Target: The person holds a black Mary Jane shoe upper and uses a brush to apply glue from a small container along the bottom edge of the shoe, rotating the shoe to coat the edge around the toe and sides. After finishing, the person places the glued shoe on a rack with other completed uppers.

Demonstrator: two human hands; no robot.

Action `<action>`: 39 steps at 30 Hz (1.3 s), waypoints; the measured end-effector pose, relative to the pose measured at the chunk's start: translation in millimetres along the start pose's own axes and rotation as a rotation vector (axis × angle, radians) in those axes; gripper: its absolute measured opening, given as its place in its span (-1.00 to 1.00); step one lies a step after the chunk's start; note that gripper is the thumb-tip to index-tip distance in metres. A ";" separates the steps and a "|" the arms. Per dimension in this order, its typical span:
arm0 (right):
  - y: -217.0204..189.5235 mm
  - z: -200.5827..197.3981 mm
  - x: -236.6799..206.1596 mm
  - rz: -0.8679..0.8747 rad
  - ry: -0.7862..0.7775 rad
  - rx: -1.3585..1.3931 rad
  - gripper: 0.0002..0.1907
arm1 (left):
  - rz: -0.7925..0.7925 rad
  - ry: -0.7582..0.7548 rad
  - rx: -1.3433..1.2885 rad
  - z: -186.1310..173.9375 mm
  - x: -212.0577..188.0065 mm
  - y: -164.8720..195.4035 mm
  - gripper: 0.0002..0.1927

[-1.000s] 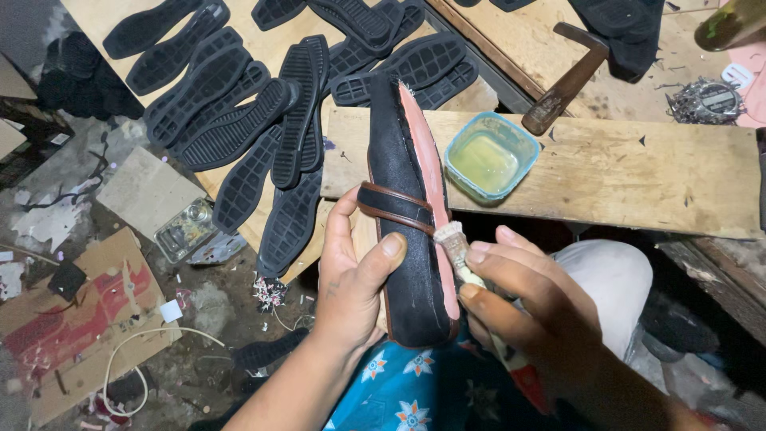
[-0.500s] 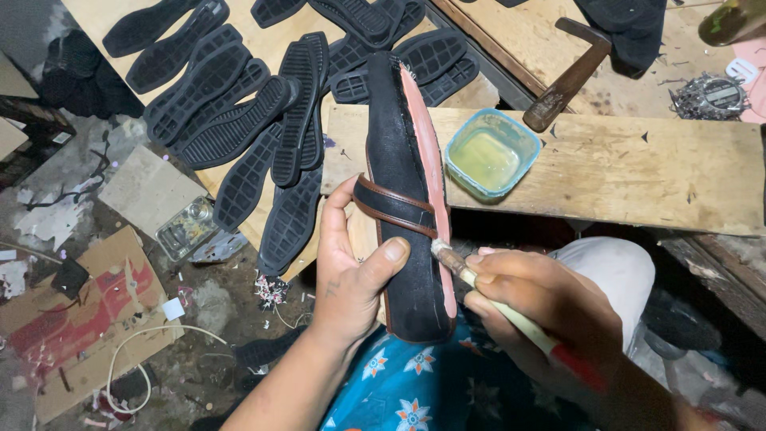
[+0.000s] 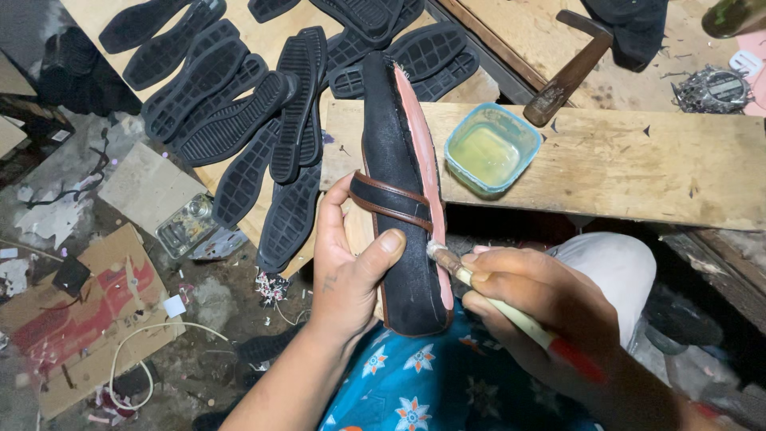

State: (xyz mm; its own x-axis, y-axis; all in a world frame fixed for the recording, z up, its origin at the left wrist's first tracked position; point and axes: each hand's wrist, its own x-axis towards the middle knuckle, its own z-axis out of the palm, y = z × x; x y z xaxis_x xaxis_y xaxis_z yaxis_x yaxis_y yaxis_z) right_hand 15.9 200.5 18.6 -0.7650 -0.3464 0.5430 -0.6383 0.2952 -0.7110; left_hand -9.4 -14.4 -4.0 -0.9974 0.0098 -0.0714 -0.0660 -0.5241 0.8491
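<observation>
The shoe [image 3: 403, 191] is held between the hands, near of the desk [image 3: 638, 172]. The tub [image 3: 491, 148] is set on the desk right of it, the hammer [image 3: 568, 72] farther, the soles [image 3: 239, 120] spread left

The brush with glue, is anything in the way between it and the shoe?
No. The brush in the right hand has its tip right on the pink bottom edge of the shoe, which the left hand holds. Nothing sits between them.

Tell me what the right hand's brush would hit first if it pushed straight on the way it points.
The right hand points its brush up-left; its tip already seems to touch the shoe's pink underside, so that comes first.
</observation>
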 end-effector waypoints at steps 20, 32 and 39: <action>-1.4 1.6 -10.0 0.031 -0.064 -0.059 -0.61 | -0.011 0.051 -0.094 -7.6 7.5 -8.3 -0.22; -1.4 2.9 -15.7 0.038 -0.134 0.004 -0.56 | -0.044 0.093 -0.140 -14.0 11.3 -12.0 -0.22; -5.4 -3.7 -12.4 0.079 -0.135 0.080 -0.66 | -0.117 0.091 -0.249 -19.8 14.2 -13.3 -0.34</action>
State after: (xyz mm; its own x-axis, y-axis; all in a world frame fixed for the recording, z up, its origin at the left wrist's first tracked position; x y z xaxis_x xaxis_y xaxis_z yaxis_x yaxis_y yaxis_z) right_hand 28.6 206.6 17.4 -0.7904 -0.4432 0.4230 -0.5639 0.2565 -0.7850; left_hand -22.1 -24.2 -26.6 -0.9761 0.0120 -0.2170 -0.1595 -0.7172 0.6783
